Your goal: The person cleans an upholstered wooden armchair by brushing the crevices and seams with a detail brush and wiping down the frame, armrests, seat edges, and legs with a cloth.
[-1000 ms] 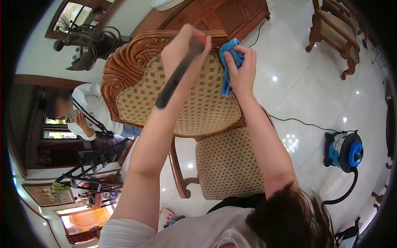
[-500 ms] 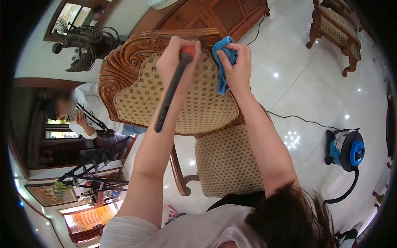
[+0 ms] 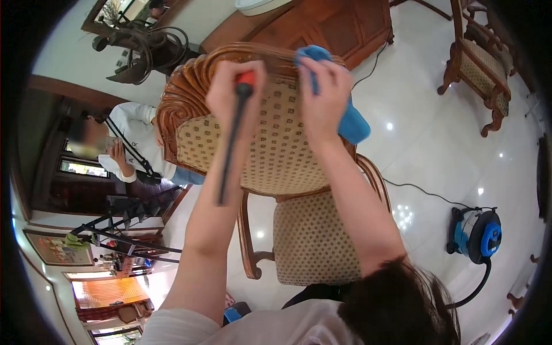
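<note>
My left hand [image 3: 221, 95] is closed around a brush [image 3: 233, 135] with a long black handle and a red collar. Its head is a dark blur by the carved top rail of a wooden armchair [image 3: 187, 89]. A blue cloth [image 3: 353, 123] is gripped in my right hand [image 3: 326, 100], at the right end of that rail. Part of the cloth hangs down beside the backrest. Patterned beige upholstery [image 3: 284, 155] covers the chair back between my forearms, and the matching seat [image 3: 313, 241] lies below.
A blue and black vacuum cleaner [image 3: 477, 233] with a hose stands on the glossy tiled floor to the right. Another armchair [image 3: 480, 66] is at upper right. Behind the chair is a wooden cabinet [image 3: 328, 31]. At left, a person in a white top [image 3: 129, 138] holds a phone.
The view has shifted. My left hand has moved slightly left and down along the rail with the brush. The cloth's lower end has swung out to the right of my right hand.
</note>
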A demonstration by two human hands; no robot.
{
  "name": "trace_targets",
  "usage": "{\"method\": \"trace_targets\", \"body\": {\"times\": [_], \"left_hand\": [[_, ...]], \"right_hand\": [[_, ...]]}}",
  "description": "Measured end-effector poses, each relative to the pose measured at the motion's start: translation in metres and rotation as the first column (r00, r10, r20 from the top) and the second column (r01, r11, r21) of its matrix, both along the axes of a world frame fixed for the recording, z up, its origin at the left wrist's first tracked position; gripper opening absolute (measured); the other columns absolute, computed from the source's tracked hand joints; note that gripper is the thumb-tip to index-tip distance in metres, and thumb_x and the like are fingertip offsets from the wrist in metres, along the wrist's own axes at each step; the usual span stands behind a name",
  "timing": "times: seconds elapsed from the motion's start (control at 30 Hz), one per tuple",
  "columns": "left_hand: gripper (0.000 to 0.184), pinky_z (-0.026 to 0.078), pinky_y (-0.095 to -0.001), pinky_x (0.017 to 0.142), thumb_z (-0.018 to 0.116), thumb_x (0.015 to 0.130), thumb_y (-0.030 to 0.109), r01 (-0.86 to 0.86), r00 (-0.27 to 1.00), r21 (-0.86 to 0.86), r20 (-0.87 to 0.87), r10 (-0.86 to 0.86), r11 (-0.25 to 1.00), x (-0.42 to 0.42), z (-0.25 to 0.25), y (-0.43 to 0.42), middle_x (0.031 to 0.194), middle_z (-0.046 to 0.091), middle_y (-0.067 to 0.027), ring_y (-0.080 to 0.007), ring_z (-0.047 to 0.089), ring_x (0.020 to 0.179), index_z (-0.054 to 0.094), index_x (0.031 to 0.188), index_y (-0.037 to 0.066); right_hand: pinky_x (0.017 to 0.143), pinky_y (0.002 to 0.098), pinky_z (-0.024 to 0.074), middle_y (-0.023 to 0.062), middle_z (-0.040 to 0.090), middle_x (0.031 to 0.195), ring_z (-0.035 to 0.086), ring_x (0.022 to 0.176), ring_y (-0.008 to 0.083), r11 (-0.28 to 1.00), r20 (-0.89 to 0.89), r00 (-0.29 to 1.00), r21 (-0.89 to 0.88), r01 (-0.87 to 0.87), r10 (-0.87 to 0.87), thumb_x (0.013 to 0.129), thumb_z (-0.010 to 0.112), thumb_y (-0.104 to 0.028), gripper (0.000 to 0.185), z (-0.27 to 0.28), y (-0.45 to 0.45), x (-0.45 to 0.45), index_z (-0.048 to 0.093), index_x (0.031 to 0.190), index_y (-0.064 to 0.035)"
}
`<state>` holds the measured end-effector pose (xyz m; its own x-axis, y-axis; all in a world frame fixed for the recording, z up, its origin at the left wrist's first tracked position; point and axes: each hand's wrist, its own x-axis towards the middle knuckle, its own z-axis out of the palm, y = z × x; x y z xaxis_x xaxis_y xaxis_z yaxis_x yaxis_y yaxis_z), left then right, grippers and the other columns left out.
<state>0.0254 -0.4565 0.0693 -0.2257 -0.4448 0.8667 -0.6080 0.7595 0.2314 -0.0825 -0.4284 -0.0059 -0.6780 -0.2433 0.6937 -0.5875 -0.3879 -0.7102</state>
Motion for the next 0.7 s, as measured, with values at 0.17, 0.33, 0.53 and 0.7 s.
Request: {"method": "trace_targets", "body": {"times": [0.17,0.33,0.53,0.7], "left_hand": [[0.020,0.049,-0.0273,0.071,0.077,0.080,0.012,0.073,0.986,-0.004,-0.151,-0.073,0.997,0.002,0.009,-0.008,0.079,0.063,-0.0073,-0.0128,0.059,0.073,0.060,0.084,0.004],[0.019,0.048,-0.0265,0.071,0.077,0.080,0.015,0.156,0.986,0.073,0.051,-0.160,0.985,0.011,0.008,0.000,0.075,0.061,-0.0078,-0.0133,0.058,0.070,0.061,0.086,0.006],[0.019,0.050,-0.0251,0.076,0.075,0.083,0.012,0.105,0.992,0.127,-0.087,-0.094,0.986,0.007,-0.008,0.005,0.087,0.068,-0.0071,-0.0104,0.061,0.080,0.061,0.090,0.003],[0.018,0.048,-0.0227,0.071,0.077,0.081,0.012,0.193,0.981,0.288,-0.035,-0.190,0.938,0.002,-0.037,0.030,0.090,0.066,-0.0049,-0.0096,0.060,0.079,0.063,0.090,0.004]], "right_hand": [[0.086,0.0378,0.0457,0.0079,0.062,0.100,0.057,0.095,0.0270,0.971,-0.433,0.881,-0.051,-0.233,0.189,0.080,0.059,-0.009,0.026,0.018,-0.019,-0.001,0.067,0.105,-0.0081],[0.075,0.0338,0.0501,0.0028,0.065,0.094,0.059,0.089,0.0228,0.999,-0.477,0.877,0.017,-0.049,0.051,0.072,0.068,-0.002,0.034,-0.030,0.017,-0.053,0.071,0.104,-0.0132],[0.081,0.0370,0.0434,0.0048,0.059,0.101,0.053,0.092,0.0270,0.991,-0.239,0.963,-0.056,0.119,-0.129,0.079,0.073,-0.008,0.037,-0.033,-0.007,-0.026,0.067,0.115,-0.0182],[0.079,0.0357,0.0447,0.0059,0.061,0.100,0.055,0.089,0.0264,0.970,-0.151,0.980,0.187,0.154,-0.127,0.079,0.073,-0.006,0.036,-0.149,0.051,-0.006,0.068,0.113,-0.0165]]}}
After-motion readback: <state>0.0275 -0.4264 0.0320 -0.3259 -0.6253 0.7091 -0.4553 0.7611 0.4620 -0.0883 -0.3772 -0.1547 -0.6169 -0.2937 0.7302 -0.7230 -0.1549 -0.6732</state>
